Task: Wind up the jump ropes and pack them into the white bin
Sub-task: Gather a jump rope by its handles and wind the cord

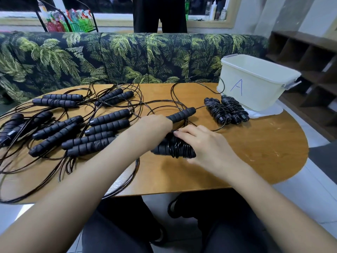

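Note:
My right hand [206,145] presses on a wound jump rope bundle [173,147], cord coiled around its black foam handles, at the table's middle. My left hand [155,123] is closed around the near end of another black handle [182,114], whose cord runs toward the white bin [255,84] marked "A" at the far right. Two wound bundles [226,110] lie side by side just in front of the bin. Several unwound ropes with black handles [73,125] and loose cords sprawl over the left half of the wooden table [255,152].
A leaf-patterned sofa [127,57] backs the table's far side. A person in dark clothes [160,15] stands behind it. Wooden shelving [310,61] is at the right. Loose cord loops [127,179] hang over the near table edge. A white cloth [264,112] lies under the bin.

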